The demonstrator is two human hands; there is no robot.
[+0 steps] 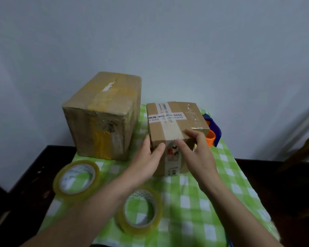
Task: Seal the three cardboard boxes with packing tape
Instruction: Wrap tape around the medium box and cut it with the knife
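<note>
A small cardboard box (pixel 175 122) with white printed tape stands in the middle of the green checked cloth. My left hand (pixel 146 155) presses against its front left corner, fingers apart. My right hand (pixel 196 150) lies on its front top edge, fingers spread over the tape there. A larger cardboard box (pixel 103 114), wrapped in yellowish tape, stands to the left. Two rolls of clear packing tape lie flat in front: one roll (pixel 77 177) at the left, a second roll (pixel 141 209) under my left forearm. No third box is in view.
A blue and orange tape dispenser (pixel 212 132) sits behind the small box on the right. The green checked cloth (pixel 203 202) covers a dark table (pixel 34 172) against a white wall. A wooden chair (pixel 307 150) shows at the right edge.
</note>
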